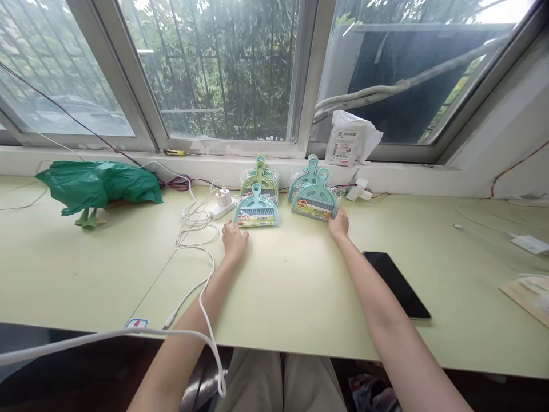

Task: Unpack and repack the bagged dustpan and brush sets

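Two small stacks of packaged mini dustpan-and-brush sets lie near the back of the pale green table [291, 292]. The left stack has a teal set [256, 209] in front of a green one [259, 177]. The right stack is teal [315, 197]. My left hand [234, 239] rests on the table just in front of the left stack, fingers lightly curled, holding nothing. My right hand [338, 223] touches the front right corner of the right stack, and its fingers are partly hidden.
A white power strip with charger [222, 203] and looping white cables [195, 229] lie left of the stacks. A green plastic bag [100, 183] sits far left. A black phone [397, 283] lies by my right forearm. A white parcel [349, 140] leans on the window sill.
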The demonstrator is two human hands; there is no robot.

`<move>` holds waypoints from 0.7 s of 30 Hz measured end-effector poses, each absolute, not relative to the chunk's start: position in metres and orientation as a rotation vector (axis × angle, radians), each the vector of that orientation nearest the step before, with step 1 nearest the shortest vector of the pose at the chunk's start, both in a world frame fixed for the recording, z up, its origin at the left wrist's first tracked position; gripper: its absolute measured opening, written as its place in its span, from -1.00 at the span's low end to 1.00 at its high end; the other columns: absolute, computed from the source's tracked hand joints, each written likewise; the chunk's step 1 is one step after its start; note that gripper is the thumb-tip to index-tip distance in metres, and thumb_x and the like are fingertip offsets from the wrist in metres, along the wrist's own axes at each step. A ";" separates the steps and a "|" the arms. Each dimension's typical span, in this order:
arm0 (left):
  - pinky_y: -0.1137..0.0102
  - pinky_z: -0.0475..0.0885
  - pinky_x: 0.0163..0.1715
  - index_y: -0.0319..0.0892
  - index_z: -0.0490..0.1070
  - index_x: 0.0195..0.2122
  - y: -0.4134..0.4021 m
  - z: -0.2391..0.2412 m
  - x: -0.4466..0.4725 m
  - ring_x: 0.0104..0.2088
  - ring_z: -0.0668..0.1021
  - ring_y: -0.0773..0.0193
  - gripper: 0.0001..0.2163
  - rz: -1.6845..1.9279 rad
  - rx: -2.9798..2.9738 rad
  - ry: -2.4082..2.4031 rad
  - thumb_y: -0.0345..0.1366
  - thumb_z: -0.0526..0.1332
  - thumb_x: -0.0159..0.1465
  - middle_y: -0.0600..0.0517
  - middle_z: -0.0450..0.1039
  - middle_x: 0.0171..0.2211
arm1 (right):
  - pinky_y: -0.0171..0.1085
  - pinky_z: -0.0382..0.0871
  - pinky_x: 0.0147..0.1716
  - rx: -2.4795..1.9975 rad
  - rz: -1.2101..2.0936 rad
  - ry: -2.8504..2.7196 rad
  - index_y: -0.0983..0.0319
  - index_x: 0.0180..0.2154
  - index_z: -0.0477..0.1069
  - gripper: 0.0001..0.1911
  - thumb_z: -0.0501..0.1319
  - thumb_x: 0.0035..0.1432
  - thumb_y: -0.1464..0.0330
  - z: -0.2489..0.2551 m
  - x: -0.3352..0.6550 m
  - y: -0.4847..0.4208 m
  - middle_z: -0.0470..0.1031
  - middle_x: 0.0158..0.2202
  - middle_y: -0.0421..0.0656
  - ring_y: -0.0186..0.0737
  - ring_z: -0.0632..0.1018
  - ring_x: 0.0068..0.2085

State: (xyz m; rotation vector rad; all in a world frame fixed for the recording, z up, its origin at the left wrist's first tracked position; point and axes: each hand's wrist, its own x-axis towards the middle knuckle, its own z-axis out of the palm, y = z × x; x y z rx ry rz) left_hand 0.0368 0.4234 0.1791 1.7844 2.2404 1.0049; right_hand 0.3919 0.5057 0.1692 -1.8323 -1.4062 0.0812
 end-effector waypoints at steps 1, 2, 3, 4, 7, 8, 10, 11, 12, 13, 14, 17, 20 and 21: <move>0.13 0.19 0.18 -0.17 0.34 0.02 0.424 0.178 0.036 0.23 0.21 -0.05 -0.65 1.008 1.788 2.237 -0.29 0.10 0.20 -0.19 0.12 0.18 | -0.14 0.28 -0.08 -1.844 0.069 -1.406 0.31 0.01 0.31 -0.58 0.12 0.11 0.30 0.170 0.390 0.513 0.42 0.00 0.10 -0.01 0.43 -0.02; 0.13 0.18 0.19 -0.17 0.34 0.02 0.425 0.178 0.035 0.23 0.22 -0.04 -0.65 1.010 1.787 2.231 -0.30 0.10 0.19 -0.19 0.13 0.18 | -0.15 0.27 -0.08 -1.864 0.056 -1.403 0.31 0.02 0.30 -0.57 0.12 0.11 0.30 0.170 0.388 0.519 0.41 0.01 0.11 -0.01 0.42 -0.01; 0.14 0.17 0.20 -0.17 0.35 0.01 0.426 0.177 0.034 0.23 0.22 -0.04 -0.65 1.012 1.781 2.225 -0.31 0.10 0.19 -0.19 0.14 0.18 | -0.15 0.27 -0.09 -1.888 0.044 -1.399 0.31 0.03 0.30 -0.57 0.13 0.12 0.29 0.171 0.386 0.525 0.40 0.01 0.11 0.00 0.42 0.00; 0.14 0.16 0.20 -0.17 0.36 0.01 0.427 0.177 0.033 0.23 0.23 -0.03 -0.65 1.015 1.771 2.218 -0.31 0.10 0.19 -0.19 0.15 0.18 | -0.15 0.28 -0.11 -1.912 0.032 -1.393 0.30 0.04 0.29 -0.56 0.13 0.14 0.28 0.171 0.384 0.531 0.40 0.00 0.11 0.00 0.42 0.00; 0.15 0.12 0.23 -0.17 0.36 0.01 0.431 0.176 0.033 0.26 0.20 -0.01 -0.65 1.014 1.733 2.207 -0.31 0.09 0.19 -0.20 0.15 0.19 | -0.14 0.29 -0.14 -1.967 0.010 -1.361 0.28 0.06 0.28 -0.57 0.13 0.16 0.27 0.173 0.378 0.547 0.42 -0.02 0.10 0.02 0.44 -0.02; 0.15 0.10 0.24 -0.17 0.35 0.02 0.432 0.176 0.033 0.27 0.19 0.00 -0.65 1.002 1.724 2.199 -0.31 0.09 0.20 -0.21 0.15 0.20 | -0.13 0.30 -0.14 -1.980 0.011 -1.345 0.28 0.06 0.28 -0.57 0.13 0.17 0.27 0.173 0.375 0.552 0.42 -0.02 0.09 0.02 0.45 -0.02; 0.09 0.01 0.27 -0.17 0.35 0.02 0.433 0.176 0.035 0.29 0.17 0.01 -0.65 0.964 1.714 2.181 -0.32 0.08 0.20 -0.22 0.17 0.20 | -0.11 0.31 -0.15 -2.003 0.024 -1.300 0.28 0.06 0.28 -0.57 0.14 0.17 0.27 0.174 0.372 0.562 0.42 -0.01 0.10 0.05 0.46 -0.03; 0.04 -0.06 0.29 -0.17 0.35 0.02 0.433 0.177 0.036 0.29 0.17 0.00 -0.65 0.945 1.711 2.173 -0.32 0.07 0.20 -0.22 0.17 0.20 | -0.09 0.32 -0.14 -2.011 0.031 -1.277 0.28 0.06 0.29 -0.57 0.15 0.17 0.27 0.174 0.370 0.567 0.42 -0.01 0.11 0.07 0.46 -0.02; -0.01 -0.13 0.29 -0.16 0.36 0.02 0.433 0.178 0.037 0.29 0.17 -0.01 -0.65 0.933 1.709 2.169 -0.33 0.07 0.20 -0.23 0.18 0.20 | -0.08 0.32 -0.14 -2.017 0.036 -1.254 0.28 0.05 0.29 -0.57 0.15 0.16 0.27 0.174 0.368 0.572 0.41 0.00 0.12 0.08 0.46 -0.02; -0.04 -0.19 0.29 -0.15 0.36 0.01 0.433 0.178 0.038 0.28 0.19 -0.01 -0.66 0.929 1.707 2.167 -0.33 0.07 0.20 -0.22 0.19 0.19 | -0.06 0.32 -0.13 -2.020 0.035 -1.236 0.29 0.05 0.30 -0.58 0.16 0.17 0.28 0.174 0.367 0.577 0.41 0.00 0.14 0.09 0.46 -0.02; -0.06 -0.23 0.29 -0.15 0.37 0.00 0.433 0.179 0.039 0.28 0.20 0.00 -0.66 0.934 1.706 2.168 -0.34 0.06 0.20 -0.21 0.20 0.18 | -0.05 0.32 -0.13 -2.021 0.029 -1.223 0.29 0.04 0.30 -0.59 0.16 0.17 0.29 0.173 0.366 0.581 0.41 0.01 0.15 0.10 0.46 -0.01; -0.05 -0.25 0.30 -0.13 0.39 -0.02 0.433 0.179 0.039 0.26 0.23 0.03 -0.68 0.960 1.708 2.165 -0.34 0.05 0.21 -0.19 0.26 0.13 | -0.04 0.33 -0.13 -2.018 -0.009 -1.207 0.32 0.03 0.30 -0.61 0.14 0.18 0.32 0.172 0.362 0.592 0.40 0.00 0.19 0.11 0.47 -0.01; -0.05 -0.26 0.30 -0.14 0.39 -0.02 0.434 0.178 0.038 0.25 0.25 0.04 -0.68 0.972 1.705 2.151 -0.34 0.05 0.21 -0.19 0.28 0.10 | -0.05 0.32 -0.13 -2.015 -0.053 -1.200 0.33 0.04 0.26 -0.62 0.12 0.21 0.32 0.169 0.358 0.598 0.39 0.00 0.21 0.12 0.47 -0.01; -0.05 -0.27 0.30 -0.14 0.40 -0.03 0.434 0.178 0.038 0.24 0.26 0.05 -0.69 0.980 1.699 2.140 -0.34 0.05 0.21 -0.18 0.28 0.10 | -0.06 0.32 -0.13 -2.018 -0.069 -1.195 0.33 0.05 0.25 -0.61 0.11 0.22 0.32 0.169 0.357 0.600 0.39 0.00 0.20 0.12 0.47 -0.01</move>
